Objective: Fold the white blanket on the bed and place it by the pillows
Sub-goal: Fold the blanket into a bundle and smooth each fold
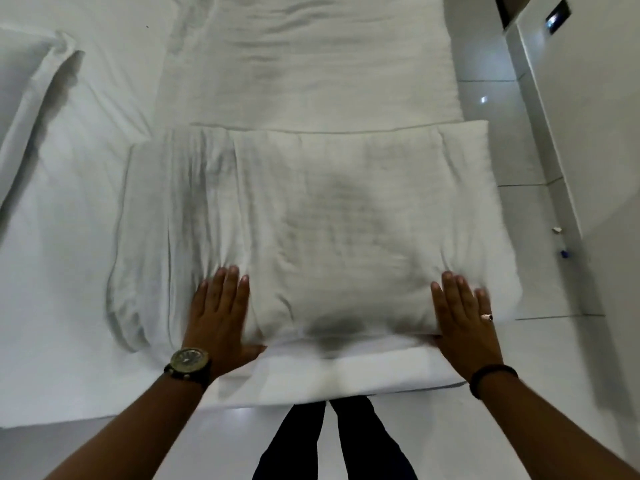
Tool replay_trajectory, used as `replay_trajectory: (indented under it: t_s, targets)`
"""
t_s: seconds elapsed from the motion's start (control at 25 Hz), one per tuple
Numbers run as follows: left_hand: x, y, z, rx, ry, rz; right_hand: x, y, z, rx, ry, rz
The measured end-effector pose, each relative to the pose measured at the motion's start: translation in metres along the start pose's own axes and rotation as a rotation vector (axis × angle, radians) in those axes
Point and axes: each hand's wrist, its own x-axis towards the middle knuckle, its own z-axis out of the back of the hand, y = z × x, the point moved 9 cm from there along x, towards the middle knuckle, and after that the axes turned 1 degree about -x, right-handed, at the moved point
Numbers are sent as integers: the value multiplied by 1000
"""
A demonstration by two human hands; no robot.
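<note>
The white blanket (311,220) lies across the near part of the bed, folded into a thick band with a second layer doubled over on top. My left hand (221,313) rests flat on its near left part, fingers straight and close together. My right hand (464,313), with a ring on one finger, lies flat on the near right part. Both palms press down on the fabric and grip nothing. A pillow (31,84) sits at the far left of the bed.
The bed's white sheet (69,271) stretches left and away from me; its edge runs just in front of my legs. Glossy white floor tiles (491,150) lie to the right, beside a white cabinet (595,116). Small bits of litter lie at its base.
</note>
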Motion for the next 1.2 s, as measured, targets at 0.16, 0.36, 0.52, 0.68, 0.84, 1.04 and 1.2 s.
replay_trajectory:
  t_s: [0.16, 0.36, 0.52, 0.68, 0.84, 1.04, 1.2]
  targets:
    - [-16, 13, 13, 213, -227, -22, 18, -4, 21, -54, -111, -20]
    - [-23, 3, 83, 171, -316, 6, 17, -8, 100, 78, -273, -21]
    - [-77, 1, 150, 52, -263, 72, -36, -19, 161, 195, -217, -134]
    - [-166, -8, 173, 81, 13, 183, -113, -9, 196, 220, 158, -94]
    - [-230, -6, 162, 71, 406, 219, -171, 6, 210, 179, 716, -47]
    - [-243, 3, 162, -2, 613, 252, -191, 5, 212, -36, 937, -9]
    - [-196, 7, 187, -37, 551, 223, -162, -6, 214, 143, 894, -56]
